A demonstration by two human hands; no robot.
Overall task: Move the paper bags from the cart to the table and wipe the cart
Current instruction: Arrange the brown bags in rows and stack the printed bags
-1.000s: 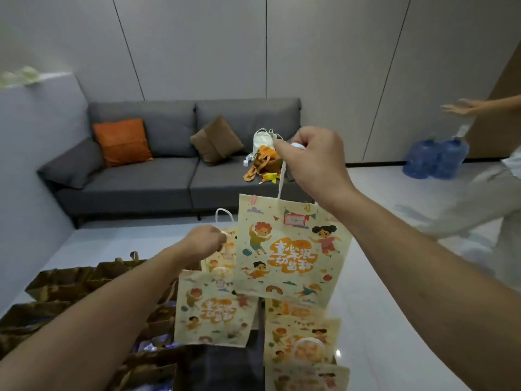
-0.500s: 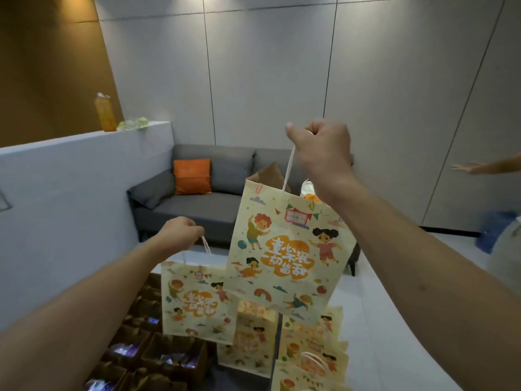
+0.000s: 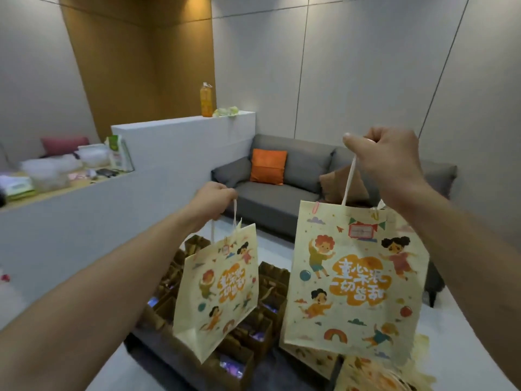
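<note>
Left hand (image 3: pixel 214 200): pinches cord handle of smaller-looking cartoon-print paper bag (image 3: pixel 218 294), hanging below it. Right hand (image 3: pixel 386 158): grips handle of second printed bag (image 3: pixel 355 283). Brown bags (image 3: pixel 253 334) beneath both.

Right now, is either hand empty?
No, the left hand grips the handle of one printed paper bag and the right hand grips the handle of another, both hanging in the air.

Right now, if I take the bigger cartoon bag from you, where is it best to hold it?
Take the cartoon paper bag by its white rope handle, from above, just under the right hand that pinches it. The bag hangs free and upright, so the taut handle probably carries it best; the thin paper sides may crumple.
</note>
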